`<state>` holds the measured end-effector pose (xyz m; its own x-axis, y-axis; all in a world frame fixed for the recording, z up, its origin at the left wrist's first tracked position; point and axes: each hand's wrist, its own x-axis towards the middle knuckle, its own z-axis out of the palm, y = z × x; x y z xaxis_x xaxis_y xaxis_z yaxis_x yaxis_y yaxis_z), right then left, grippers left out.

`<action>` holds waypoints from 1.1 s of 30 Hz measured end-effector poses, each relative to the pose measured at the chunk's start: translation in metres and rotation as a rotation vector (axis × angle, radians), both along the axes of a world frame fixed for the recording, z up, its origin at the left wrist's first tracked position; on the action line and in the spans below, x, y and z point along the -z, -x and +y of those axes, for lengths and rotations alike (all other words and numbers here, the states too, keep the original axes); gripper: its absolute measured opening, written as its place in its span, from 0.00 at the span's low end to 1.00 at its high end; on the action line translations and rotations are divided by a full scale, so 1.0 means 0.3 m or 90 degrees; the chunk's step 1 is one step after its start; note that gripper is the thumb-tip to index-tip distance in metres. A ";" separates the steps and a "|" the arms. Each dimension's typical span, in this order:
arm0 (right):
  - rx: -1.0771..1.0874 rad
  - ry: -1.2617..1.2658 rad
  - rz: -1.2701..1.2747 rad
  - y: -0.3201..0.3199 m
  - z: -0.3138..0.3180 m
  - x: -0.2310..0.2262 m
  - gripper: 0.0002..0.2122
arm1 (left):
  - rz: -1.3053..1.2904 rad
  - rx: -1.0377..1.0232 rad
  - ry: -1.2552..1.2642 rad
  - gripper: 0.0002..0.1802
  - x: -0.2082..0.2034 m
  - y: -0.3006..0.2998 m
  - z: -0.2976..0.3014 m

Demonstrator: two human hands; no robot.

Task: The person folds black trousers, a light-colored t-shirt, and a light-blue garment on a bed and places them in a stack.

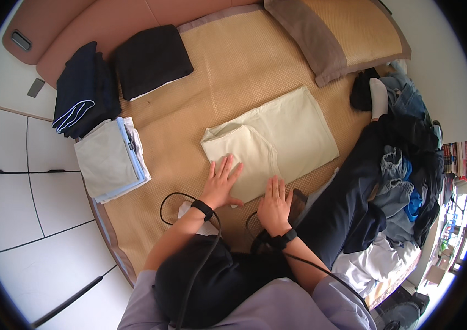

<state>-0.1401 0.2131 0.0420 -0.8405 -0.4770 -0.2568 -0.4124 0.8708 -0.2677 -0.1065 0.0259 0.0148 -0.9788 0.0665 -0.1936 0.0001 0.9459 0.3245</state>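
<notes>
Flat on the woven bed mat (189, 126) in front of me lies a pair of pale cream trousers (294, 126). They look folded lengthwise, with the left end turned over on top and a curved seam showing on that flap. My left hand (223, 184) rests with fingers spread on the flap's near left part. My right hand (275, 206) lies palm down, fingers stretched out, its tips touching the near edge of the cloth by the seam. Neither hand grips anything. Black bands with cables circle both wrists.
Folded piles stand at the left: dark navy clothes (82, 88), a black garment (151, 60), light shirts (109, 159). A pillow (354, 33) lies at the far right. Crumpled clothes (404, 187) heap along the right, beside my outstretched leg (343, 203). White cabinets (19, 209) flank the bed's left.
</notes>
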 end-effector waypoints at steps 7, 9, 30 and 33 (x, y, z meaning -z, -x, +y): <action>0.024 -0.148 -0.086 0.029 0.037 0.080 0.30 | -0.002 0.009 -0.012 0.64 -0.003 0.006 0.016; 0.024 -0.170 -0.102 0.035 0.040 0.065 0.30 | -0.001 0.005 -0.009 0.64 -0.005 0.018 0.015; -0.246 -0.197 -0.270 0.205 -0.127 0.056 0.21 | -0.074 -0.013 -0.010 0.65 -0.015 0.010 0.012; -0.277 -0.218 -0.250 0.241 -0.118 0.058 0.21 | -0.068 0.004 -0.013 0.65 -0.019 0.002 0.003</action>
<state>-0.2124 0.1778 0.0246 -0.4040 -0.5884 -0.7004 -0.6732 0.7096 -0.2079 -0.1072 0.0269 0.0206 -0.9521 0.0767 -0.2961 -0.0305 0.9394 0.3414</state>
